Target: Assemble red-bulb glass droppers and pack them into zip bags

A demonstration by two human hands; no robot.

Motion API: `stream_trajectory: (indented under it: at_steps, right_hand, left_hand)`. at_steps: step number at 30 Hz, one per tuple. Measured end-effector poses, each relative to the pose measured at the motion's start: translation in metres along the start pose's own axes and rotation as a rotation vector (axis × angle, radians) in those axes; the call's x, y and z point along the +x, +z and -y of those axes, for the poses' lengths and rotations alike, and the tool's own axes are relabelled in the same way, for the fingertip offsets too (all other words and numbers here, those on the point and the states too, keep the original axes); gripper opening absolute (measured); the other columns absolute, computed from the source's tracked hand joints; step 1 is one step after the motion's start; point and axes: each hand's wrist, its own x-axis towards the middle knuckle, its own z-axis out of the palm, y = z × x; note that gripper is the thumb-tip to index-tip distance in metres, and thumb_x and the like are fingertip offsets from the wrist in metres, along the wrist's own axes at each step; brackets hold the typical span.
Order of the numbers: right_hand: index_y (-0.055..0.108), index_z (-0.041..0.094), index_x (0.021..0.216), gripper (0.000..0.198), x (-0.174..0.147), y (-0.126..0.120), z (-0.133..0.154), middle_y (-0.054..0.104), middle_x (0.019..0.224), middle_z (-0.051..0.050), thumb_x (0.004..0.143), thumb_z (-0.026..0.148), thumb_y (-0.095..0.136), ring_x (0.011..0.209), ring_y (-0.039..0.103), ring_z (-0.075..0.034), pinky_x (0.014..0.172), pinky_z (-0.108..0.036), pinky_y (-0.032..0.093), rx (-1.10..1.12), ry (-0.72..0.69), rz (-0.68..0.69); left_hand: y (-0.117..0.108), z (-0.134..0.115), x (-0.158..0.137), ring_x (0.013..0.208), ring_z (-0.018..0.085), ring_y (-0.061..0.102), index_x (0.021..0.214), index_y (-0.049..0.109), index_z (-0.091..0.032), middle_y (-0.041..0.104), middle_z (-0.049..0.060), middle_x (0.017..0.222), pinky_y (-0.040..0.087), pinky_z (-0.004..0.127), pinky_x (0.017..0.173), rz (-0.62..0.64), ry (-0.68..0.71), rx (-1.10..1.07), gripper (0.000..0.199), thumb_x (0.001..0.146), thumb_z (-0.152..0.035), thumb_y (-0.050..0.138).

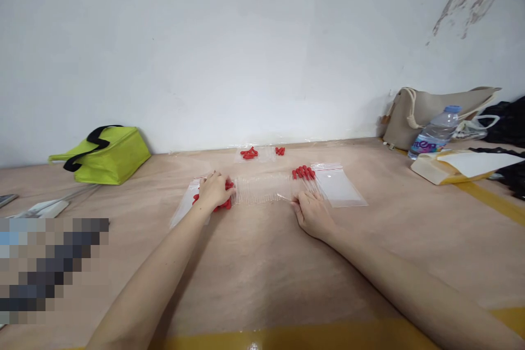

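Note:
My left hand (215, 190) is over a pile of small red rubber bulbs (223, 205), fingers curled, with red showing between thumb and fingertips. My right hand (314, 212) pinches a thin clear glass tube (284, 197) that points left. Between the hands lies a row of thin clear tubes (258, 188), side by side. Just beyond my right hand, several clear droppers with red bulbs (303, 172) lie together on a clear zip bag (340, 186). Another zip bag (183, 205) lies partly under the pile at my left hand.
Near the wall lie more red bulbs (249, 152) on clear plastic. A lime-green bag (112, 156) stands left. At right are a beige bag (410, 115), a water bottle (435, 132) and a yellow-edged envelope (435, 168). Brown paper (262, 262) covers the table.

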Motion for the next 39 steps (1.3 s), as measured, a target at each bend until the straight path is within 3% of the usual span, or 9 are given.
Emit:
stream_trajectory:
  at_steps: [8, 10, 13, 17, 20, 25, 29, 34, 39]
  right_hand:
    - [0.045, 0.017, 0.08, 0.012, 0.0, 0.003, -0.001, 0.057, 0.076, -0.005, 0.085, 0.019, 0.035, 0.073, 0.05, -0.018, 0.068, -0.032, 0.029, 0.0, -0.01, -0.023]
    - [0.045, 0.017, 0.08, 0.012, 0.0, 0.003, -0.002, 0.057, 0.076, -0.005, 0.085, 0.019, 0.035, 0.072, 0.05, -0.018, 0.068, -0.033, 0.031, 0.03, -0.009, -0.029]
    - [0.047, 0.017, 0.081, 0.012, 0.0, 0.005, -0.004, 0.056, 0.075, -0.006, 0.085, 0.02, 0.036, 0.071, 0.051, -0.019, 0.067, -0.033, 0.035, 0.116, -0.007, -0.032]
    - [0.048, 0.017, 0.101, 0.02, -0.002, 0.009, -0.006, 0.058, 0.087, -0.008, 0.085, 0.018, 0.036, 0.079, 0.053, -0.02, 0.068, -0.032, 0.041, 0.246, -0.015, -0.023]
    - [0.044, 0.02, 0.114, 0.032, -0.003, 0.008, -0.003, 0.058, 0.097, -0.008, 0.085, 0.013, 0.034, 0.086, 0.054, -0.019, 0.073, -0.032, 0.043, 0.31, -0.058, 0.001]
    - [0.05, 0.019, 0.103, 0.025, -0.003, 0.002, 0.009, 0.057, 0.092, -0.007, 0.085, 0.013, 0.033, 0.085, 0.053, -0.016, 0.075, -0.029, 0.043, 0.407, -0.057, 0.014]
    - [0.052, 0.019, 0.092, 0.017, -0.002, 0.001, 0.019, 0.057, 0.087, -0.005, 0.086, 0.019, 0.037, 0.081, 0.053, -0.015, 0.072, -0.029, 0.042, 0.425, -0.05, 0.031]
    - [0.052, 0.019, 0.092, 0.017, -0.002, 0.002, 0.023, 0.057, 0.086, -0.005, 0.086, 0.02, 0.036, 0.081, 0.052, -0.015, 0.073, -0.029, 0.041, 0.428, -0.062, 0.023]
    - [0.053, 0.019, 0.091, 0.017, -0.002, 0.001, 0.022, 0.057, 0.084, -0.005, 0.086, 0.021, 0.037, 0.079, 0.052, -0.015, 0.071, -0.029, 0.042, 0.427, -0.058, 0.021]
  left_hand:
    - [0.011, 0.004, -0.003, 0.102, 0.025, 0.047, 0.078, 0.061, -0.021, 0.059, 0.007, 0.096, 0.033, 0.038, 0.082, -0.118, 0.034, -0.053, 0.012, 0.078, -0.024, 0.05]
    - [0.01, 0.002, -0.008, 0.097, 0.024, 0.05, 0.079, 0.06, -0.019, 0.059, 0.007, 0.092, 0.035, 0.036, 0.081, -0.202, 0.072, -0.172, 0.011, 0.079, -0.023, 0.049]
    - [0.012, -0.005, -0.022, 0.08, 0.019, 0.056, 0.081, 0.055, -0.017, 0.059, 0.005, 0.082, 0.041, 0.031, 0.073, -0.259, 0.096, -0.531, 0.012, 0.08, -0.024, 0.046]
    - [0.022, -0.025, -0.048, 0.069, 0.015, 0.059, 0.09, 0.05, -0.016, 0.06, 0.003, 0.078, 0.046, 0.029, 0.067, -0.078, 0.092, -1.158, 0.019, 0.079, -0.031, 0.046]
    - [0.028, -0.04, -0.062, 0.075, 0.016, 0.061, 0.089, 0.056, -0.014, 0.064, 0.005, 0.083, 0.045, 0.031, 0.074, 0.09, 0.044, -1.356, 0.023, 0.076, -0.032, 0.05]
    - [0.031, -0.053, -0.071, 0.069, 0.015, 0.06, 0.078, 0.056, -0.014, 0.065, 0.003, 0.074, 0.046, 0.026, 0.066, 0.084, -0.037, -1.335, 0.022, 0.067, -0.031, 0.063]
    - [0.038, -0.055, -0.074, 0.056, 0.01, 0.057, 0.079, 0.049, -0.015, 0.06, -0.001, 0.064, 0.042, 0.02, 0.053, 0.066, 0.013, -1.312, 0.026, 0.067, -0.032, 0.066]
    - [0.044, -0.054, -0.075, 0.071, 0.014, 0.061, 0.093, 0.051, -0.015, 0.063, 0.004, 0.083, 0.046, 0.024, 0.063, 0.058, 0.084, -1.278, 0.027, 0.073, -0.031, 0.061]
    - [0.041, -0.054, -0.075, 0.08, 0.017, 0.061, 0.096, 0.059, -0.015, 0.065, 0.007, 0.089, 0.047, 0.027, 0.072, 0.075, 0.179, -1.188, 0.024, 0.078, -0.03, 0.055]
